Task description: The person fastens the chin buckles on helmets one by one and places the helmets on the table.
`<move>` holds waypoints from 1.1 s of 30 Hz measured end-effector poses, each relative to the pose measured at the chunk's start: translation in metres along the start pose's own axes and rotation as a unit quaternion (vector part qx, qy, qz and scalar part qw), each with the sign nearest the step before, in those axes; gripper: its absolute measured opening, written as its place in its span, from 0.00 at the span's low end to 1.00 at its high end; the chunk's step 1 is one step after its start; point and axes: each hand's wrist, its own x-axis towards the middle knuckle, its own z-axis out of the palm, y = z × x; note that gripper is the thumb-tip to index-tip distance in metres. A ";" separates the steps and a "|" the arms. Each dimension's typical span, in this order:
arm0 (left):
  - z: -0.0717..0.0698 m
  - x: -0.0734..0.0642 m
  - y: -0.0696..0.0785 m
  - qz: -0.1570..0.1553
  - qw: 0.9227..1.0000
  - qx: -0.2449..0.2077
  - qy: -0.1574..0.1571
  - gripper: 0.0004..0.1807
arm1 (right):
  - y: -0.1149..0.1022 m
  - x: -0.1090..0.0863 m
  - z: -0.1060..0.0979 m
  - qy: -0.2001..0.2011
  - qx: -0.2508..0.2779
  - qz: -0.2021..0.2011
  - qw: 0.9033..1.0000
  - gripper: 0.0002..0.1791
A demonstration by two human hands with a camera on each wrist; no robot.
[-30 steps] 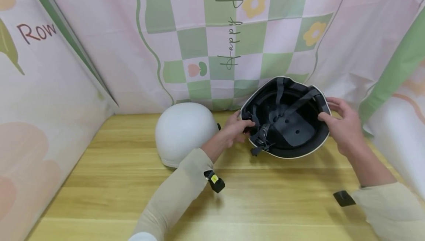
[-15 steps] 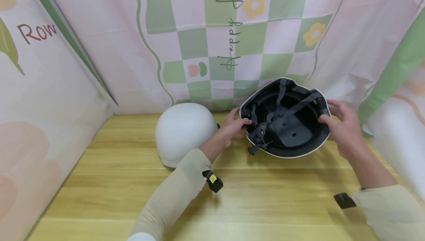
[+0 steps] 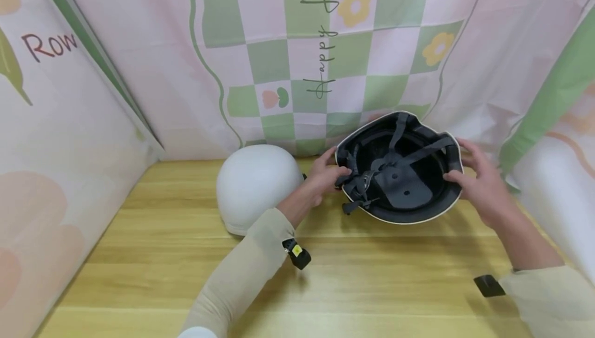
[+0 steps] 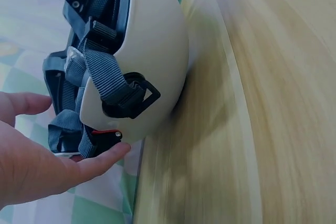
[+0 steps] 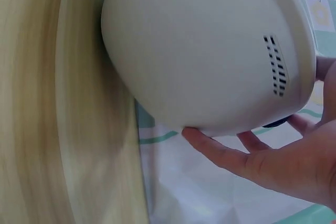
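Observation:
A white helmet [image 3: 404,193] rests tipped on the table at right, its black padded inside and grey straps facing me. My left hand [image 3: 324,175] holds its left end, thumb on the inner edge beside the straps, fingers outside. At the opposite end my right hand [image 3: 483,185] grips the rim, thumb inside and fingers behind the shell. In the left wrist view a grey strap [image 4: 105,72] with a black buckle hangs over the shell [image 4: 160,51]. Small vent slots [image 5: 276,66] show in the right wrist view. A second white helmet [image 3: 257,188] stands dome up, just left of my left hand.
The wooden table [image 3: 372,286] runs up to a patterned curtain [image 3: 307,59] behind the helmets. More cloth [image 3: 69,136] hangs along the left side, and a green and white drape [image 3: 553,100] at right. Black wrist devices [image 3: 297,255] hang by both sleeves.
The held helmet has turned slightly between my hands: its top edge has shifted right and down, and its lower straps left. My left fingers have shifted a little on its end. The second helmet stays put.

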 end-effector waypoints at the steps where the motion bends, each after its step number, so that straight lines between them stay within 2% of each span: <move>1: 0.000 0.000 0.000 0.003 1.000 0.003 0.001 0.44 | 0.000 -0.001 0.000 -0.002 -0.029 -0.003 1.000 0.43; 3: 0.000 0.000 0.000 0.011 1.000 0.011 0.002 0.44 | 0.001 -0.002 0.000 -0.002 -0.076 -0.005 0.997 0.43; 6: -0.001 0.000 -0.001 0.023 0.999 0.025 0.006 0.43 | 0.004 -0.004 0.001 0.000 -0.112 -0.009 0.994 0.41; 16: -0.006 0.002 -0.001 0.075 0.996 0.048 0.032 0.31 | 0.015 -0.005 -0.004 -0.013 -0.010 -0.014 1.000 0.25; 25: -0.013 -0.005 0.008 0.070 0.994 0.078 0.024 0.29 | 0.018 -0.009 -0.005 -0.032 0.026 -0.019 0.999 0.24; 33: -0.022 -0.014 0.017 0.048 0.997 0.067 0.000 0.27 | 0.018 -0.010 -0.005 -0.051 0.051 -0.021 0.997 0.23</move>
